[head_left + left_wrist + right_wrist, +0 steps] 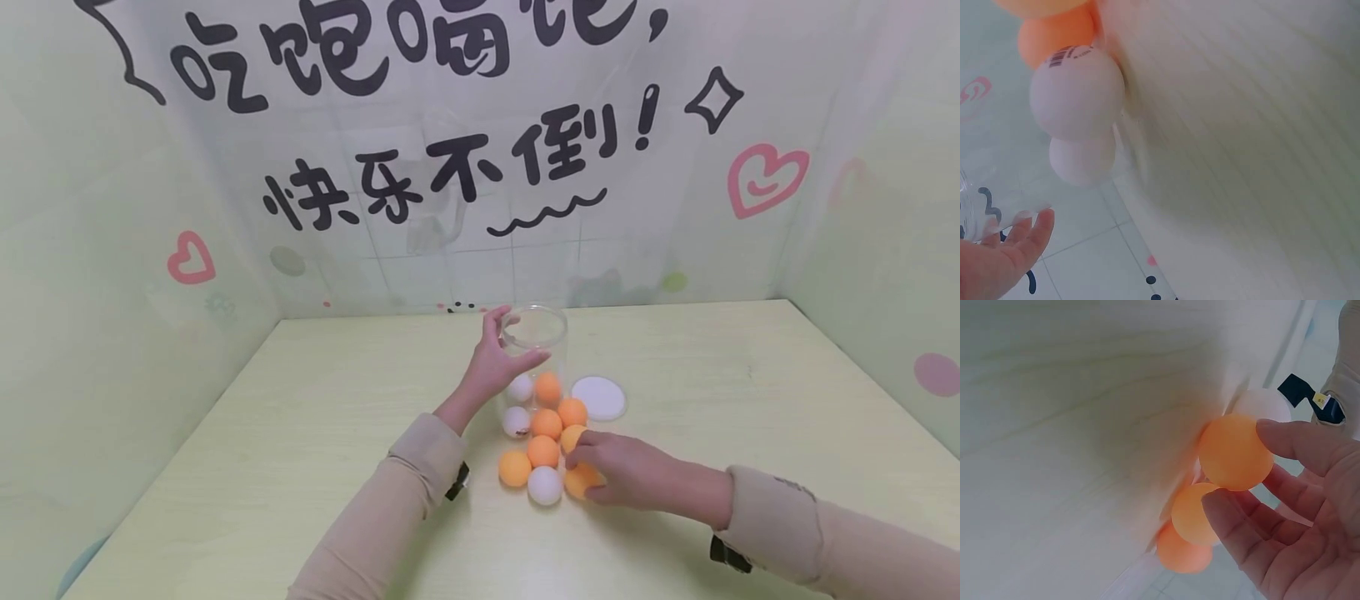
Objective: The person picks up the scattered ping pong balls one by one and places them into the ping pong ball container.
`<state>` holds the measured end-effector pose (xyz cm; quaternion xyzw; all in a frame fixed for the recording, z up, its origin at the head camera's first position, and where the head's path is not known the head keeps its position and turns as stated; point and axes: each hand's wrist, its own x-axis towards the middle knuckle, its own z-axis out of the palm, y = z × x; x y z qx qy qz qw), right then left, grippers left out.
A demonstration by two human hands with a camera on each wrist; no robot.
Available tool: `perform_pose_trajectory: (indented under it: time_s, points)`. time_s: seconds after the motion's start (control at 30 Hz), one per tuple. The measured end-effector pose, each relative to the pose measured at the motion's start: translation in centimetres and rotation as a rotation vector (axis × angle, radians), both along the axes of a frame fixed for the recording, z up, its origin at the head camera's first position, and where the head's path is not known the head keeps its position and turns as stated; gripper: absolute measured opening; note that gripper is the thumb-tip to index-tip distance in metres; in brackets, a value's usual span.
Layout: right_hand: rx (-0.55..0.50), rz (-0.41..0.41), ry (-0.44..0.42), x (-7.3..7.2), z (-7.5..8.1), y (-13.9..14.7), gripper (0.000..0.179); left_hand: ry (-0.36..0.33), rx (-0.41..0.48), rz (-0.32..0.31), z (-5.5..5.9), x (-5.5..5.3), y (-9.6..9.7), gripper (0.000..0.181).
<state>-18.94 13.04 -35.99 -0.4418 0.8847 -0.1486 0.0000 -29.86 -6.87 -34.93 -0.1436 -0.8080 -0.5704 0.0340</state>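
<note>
My left hand (pixel 498 362) grips a clear plastic jar (pixel 561 360) near its rim, thumb on the near side and fingers round the far side. In the left wrist view its fingers (pixel 1038 234) lie against the clear wall. My right hand (pixel 633 471) holds an orange ping-pong ball (pixel 1235 452) at the near right of a cluster, thumb and fingers around it. Its index finger overlaps another orange ball (pixel 1194 512) in the right wrist view. Among several more balls are a printed white one (pixel 1077 94), a front white one (pixel 544 486) and an orange one (pixel 514 469).
A white round lid (pixel 598 397) lies on the pale wooden table (pixel 360 400), right of the jar. A printed translucent sheet (pixel 420 275) stands behind the table, with pale side panels (pixel 885 250) left and right.
</note>
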Motion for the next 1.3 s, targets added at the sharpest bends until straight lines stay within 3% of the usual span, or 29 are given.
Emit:
perform_pose_trajectory:
  time_s: [0.2,0.53,0.97,1.0,1.3]
  points:
    - [0.012,-0.051,-0.154,0.1,-0.2,0.0,0.03,-0.005,0.006,-0.003,0.1,0.1,0.0,0.083]
    - [0.046,-0.096,-0.246,0.2,0.3,0.0,0.031,-0.01,0.009,-0.004,0.3,0.3,0.0,0.084]
    - [0.029,-0.065,-0.192,-0.2,1.5,0.1,0.032,-0.023,0.016,-0.003,0.8,0.7,0.1,0.083]
    - [0.029,-0.059,-0.184,-0.2,1.6,0.2,0.032,-0.02,0.016,0.001,0.4,0.4,0.0,0.084]
    - [0.039,-0.025,-0.107,-0.5,2.8,0.5,0.029,-0.017,0.023,-0.006,0.4,0.4,0.1,0.083]
